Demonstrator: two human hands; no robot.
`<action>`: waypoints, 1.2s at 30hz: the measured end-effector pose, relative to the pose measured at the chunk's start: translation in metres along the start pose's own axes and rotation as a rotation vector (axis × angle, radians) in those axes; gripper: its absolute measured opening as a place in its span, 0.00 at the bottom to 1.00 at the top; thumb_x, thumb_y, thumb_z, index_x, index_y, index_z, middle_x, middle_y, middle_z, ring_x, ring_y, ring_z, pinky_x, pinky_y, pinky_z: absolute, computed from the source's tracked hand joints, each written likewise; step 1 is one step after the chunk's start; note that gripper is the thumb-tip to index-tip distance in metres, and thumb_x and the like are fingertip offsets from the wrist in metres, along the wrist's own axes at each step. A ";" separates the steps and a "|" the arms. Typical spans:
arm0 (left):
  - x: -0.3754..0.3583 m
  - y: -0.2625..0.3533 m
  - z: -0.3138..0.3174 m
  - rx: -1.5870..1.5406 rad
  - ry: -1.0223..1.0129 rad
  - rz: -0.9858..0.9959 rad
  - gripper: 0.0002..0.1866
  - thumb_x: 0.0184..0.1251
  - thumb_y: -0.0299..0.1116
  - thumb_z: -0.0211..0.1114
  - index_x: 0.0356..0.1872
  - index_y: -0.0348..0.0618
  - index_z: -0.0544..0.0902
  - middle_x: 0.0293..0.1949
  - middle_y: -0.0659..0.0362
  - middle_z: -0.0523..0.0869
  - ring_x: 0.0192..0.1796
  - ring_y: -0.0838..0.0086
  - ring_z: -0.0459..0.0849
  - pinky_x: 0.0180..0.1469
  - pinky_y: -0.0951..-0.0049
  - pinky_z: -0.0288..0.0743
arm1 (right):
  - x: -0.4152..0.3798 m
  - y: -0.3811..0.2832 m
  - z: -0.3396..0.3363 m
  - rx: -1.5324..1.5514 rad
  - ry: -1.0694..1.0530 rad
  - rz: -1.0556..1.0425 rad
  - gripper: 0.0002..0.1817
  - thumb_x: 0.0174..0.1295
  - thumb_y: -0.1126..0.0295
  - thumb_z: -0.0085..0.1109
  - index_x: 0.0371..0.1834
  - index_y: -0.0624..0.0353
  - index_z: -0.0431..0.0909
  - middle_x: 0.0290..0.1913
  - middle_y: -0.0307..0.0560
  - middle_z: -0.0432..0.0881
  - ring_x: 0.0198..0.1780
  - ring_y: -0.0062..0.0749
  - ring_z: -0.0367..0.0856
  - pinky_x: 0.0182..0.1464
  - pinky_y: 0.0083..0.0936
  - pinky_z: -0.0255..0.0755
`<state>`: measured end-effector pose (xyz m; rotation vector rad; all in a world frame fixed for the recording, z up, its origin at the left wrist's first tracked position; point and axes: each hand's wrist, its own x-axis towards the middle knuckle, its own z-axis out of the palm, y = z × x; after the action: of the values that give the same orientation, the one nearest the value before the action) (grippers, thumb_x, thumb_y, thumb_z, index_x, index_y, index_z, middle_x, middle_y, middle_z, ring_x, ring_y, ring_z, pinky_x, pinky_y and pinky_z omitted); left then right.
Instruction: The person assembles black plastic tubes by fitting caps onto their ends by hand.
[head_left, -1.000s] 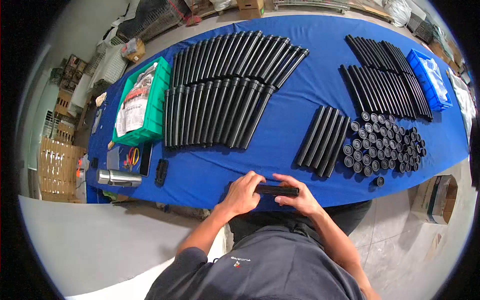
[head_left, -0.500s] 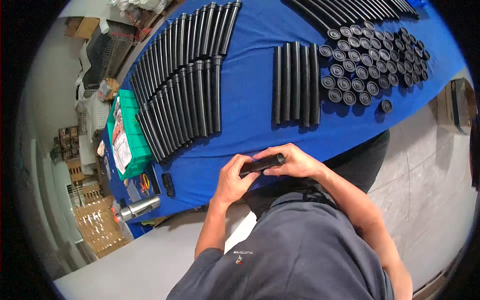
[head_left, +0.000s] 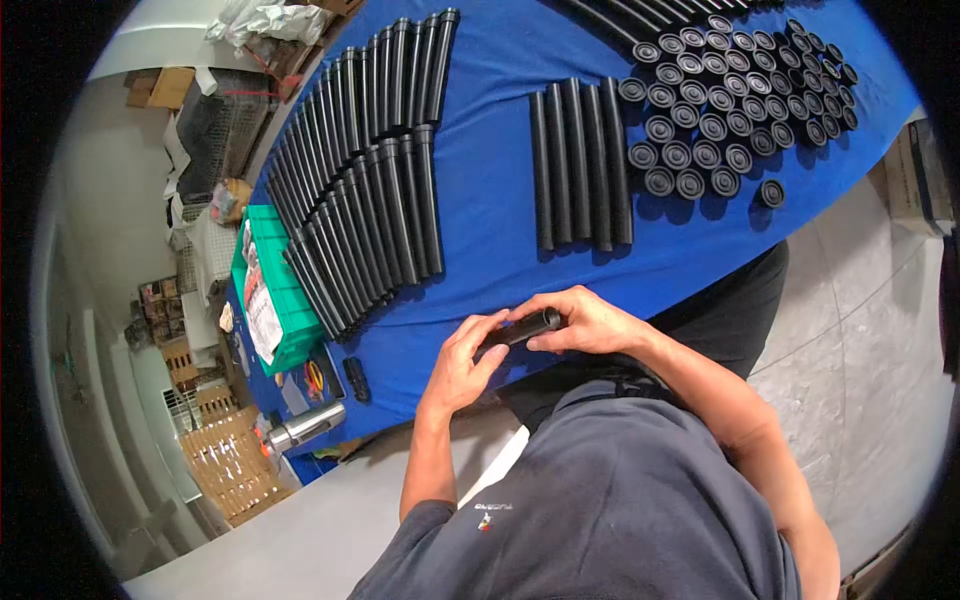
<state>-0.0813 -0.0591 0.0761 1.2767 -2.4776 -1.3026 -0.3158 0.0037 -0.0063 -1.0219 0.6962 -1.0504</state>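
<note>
The table (head_left: pixel 485 190) bore a blue cloth, somewhat wrinkled. Capped black tubes (head_left: pixel 401 75) lay in two slanting rows beside a green crate (head_left: pixel 284 282). Five black tubes (head_left: pixel 579 160) lay side by side, nearly parallel, near a cluster of round black caps (head_left: pixel 713 127); one separate cap (head_left: pixel 771 193) sat nearer the edge. Further tubes (head_left: pixel 600 22) lay beyond the cluster, partly out of view. A metal flask (head_left: pixel 308 427), scissors (head_left: pixel 315 377) and a small dark object (head_left: pixel 356 380) occupied the corner by the crate.
</note>
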 end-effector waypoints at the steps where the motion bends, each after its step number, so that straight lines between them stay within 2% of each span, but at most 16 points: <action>1: 0.001 0.002 0.001 -0.001 0.021 -0.021 0.25 0.62 0.30 0.76 0.60 0.36 0.83 0.51 0.49 0.86 0.55 0.58 0.87 0.59 0.61 0.80 | 0.000 -0.001 0.000 -0.006 0.018 0.013 0.24 0.66 0.71 0.72 0.66 0.58 0.82 0.45 0.40 0.90 0.38 0.19 0.83 0.44 0.23 0.80; 4: 0.001 0.001 0.010 -0.002 0.097 -0.082 0.25 0.59 0.29 0.78 0.58 0.37 0.83 0.50 0.50 0.87 0.52 0.58 0.88 0.58 0.61 0.80 | 0.000 0.003 0.001 0.041 0.036 0.070 0.25 0.67 0.71 0.71 0.67 0.57 0.81 0.39 0.39 0.88 0.32 0.17 0.79 0.38 0.22 0.78; 8: 0.005 -0.005 0.014 0.047 0.130 -0.114 0.23 0.54 0.27 0.80 0.52 0.37 0.83 0.46 0.52 0.87 0.48 0.58 0.88 0.55 0.61 0.81 | -0.001 0.001 0.000 0.075 0.043 0.050 0.24 0.68 0.73 0.69 0.68 0.60 0.79 0.37 0.39 0.87 0.31 0.17 0.78 0.35 0.23 0.77; 11: 0.008 -0.005 0.010 0.093 0.128 0.035 0.22 0.55 0.26 0.79 0.52 0.36 0.85 0.44 0.51 0.86 0.48 0.58 0.87 0.54 0.62 0.81 | -0.001 0.003 0.000 0.120 0.031 0.050 0.24 0.68 0.72 0.69 0.67 0.60 0.80 0.37 0.38 0.86 0.32 0.17 0.79 0.36 0.23 0.77; 14: 0.007 0.000 0.003 0.129 0.084 0.084 0.20 0.59 0.25 0.76 0.53 0.34 0.85 0.46 0.49 0.86 0.49 0.59 0.87 0.55 0.63 0.80 | -0.001 0.005 0.000 0.141 0.020 0.044 0.23 0.69 0.71 0.70 0.67 0.60 0.80 0.36 0.37 0.86 0.32 0.17 0.79 0.36 0.22 0.77; 17: 0.005 -0.006 -0.003 0.076 -0.054 0.075 0.19 0.63 0.25 0.73 0.55 0.32 0.85 0.48 0.48 0.86 0.51 0.58 0.87 0.57 0.63 0.80 | 0.000 0.008 0.000 0.132 0.015 0.039 0.23 0.69 0.69 0.71 0.65 0.61 0.80 0.36 0.36 0.85 0.32 0.17 0.79 0.35 0.22 0.76; 20: 0.004 -0.004 -0.003 0.002 -0.079 0.045 0.19 0.66 0.24 0.71 0.57 0.33 0.84 0.51 0.48 0.86 0.53 0.59 0.87 0.58 0.62 0.80 | 0.000 0.010 0.000 0.170 0.024 0.039 0.22 0.69 0.69 0.71 0.64 0.62 0.80 0.36 0.36 0.85 0.32 0.17 0.78 0.35 0.21 0.76; 23: 0.003 -0.007 0.005 -0.161 0.000 -0.014 0.21 0.64 0.28 0.75 0.57 0.33 0.83 0.52 0.49 0.87 0.52 0.61 0.87 0.58 0.62 0.80 | 0.001 0.011 0.001 0.216 0.037 0.043 0.21 0.70 0.70 0.70 0.64 0.62 0.80 0.37 0.36 0.85 0.32 0.17 0.78 0.35 0.21 0.76; 26: 0.002 -0.009 0.011 -0.098 0.039 -0.055 0.24 0.61 0.32 0.78 0.56 0.34 0.82 0.49 0.52 0.88 0.51 0.62 0.88 0.58 0.62 0.80 | 0.000 0.011 0.001 0.212 0.038 0.052 0.21 0.70 0.71 0.69 0.64 0.63 0.80 0.37 0.36 0.85 0.32 0.17 0.77 0.36 0.21 0.75; 29: 0.003 -0.007 0.010 -0.026 0.053 -0.103 0.22 0.56 0.32 0.81 0.51 0.36 0.84 0.47 0.55 0.88 0.51 0.69 0.87 0.59 0.66 0.79 | 0.000 0.009 0.000 0.193 0.042 0.064 0.22 0.70 0.71 0.69 0.65 0.63 0.80 0.37 0.36 0.85 0.32 0.17 0.77 0.36 0.21 0.75; 32: 0.003 -0.007 0.007 0.026 0.028 -0.121 0.21 0.57 0.30 0.79 0.50 0.35 0.84 0.46 0.55 0.88 0.50 0.69 0.87 0.57 0.67 0.79 | -0.001 0.004 0.001 0.192 0.042 0.066 0.23 0.70 0.72 0.69 0.67 0.61 0.79 0.37 0.36 0.84 0.32 0.17 0.78 0.37 0.21 0.76; 35: 0.003 -0.006 0.005 0.016 0.021 -0.061 0.20 0.59 0.30 0.77 0.52 0.35 0.84 0.47 0.50 0.87 0.50 0.59 0.88 0.55 0.64 0.80 | -0.001 0.004 0.000 0.199 0.034 0.084 0.24 0.70 0.74 0.69 0.69 0.57 0.80 0.36 0.36 0.84 0.32 0.17 0.78 0.38 0.21 0.77; 36: 0.003 -0.005 0.004 0.000 0.009 -0.052 0.20 0.59 0.29 0.77 0.52 0.35 0.84 0.47 0.50 0.87 0.51 0.59 0.88 0.55 0.64 0.80 | -0.001 0.004 0.000 0.198 0.032 0.084 0.24 0.70 0.73 0.70 0.69 0.57 0.80 0.36 0.36 0.84 0.32 0.18 0.78 0.38 0.21 0.77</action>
<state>-0.0815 -0.0604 0.0690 1.3526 -2.4542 -1.3053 -0.3149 0.0052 -0.0100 -0.8001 0.6420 -1.0422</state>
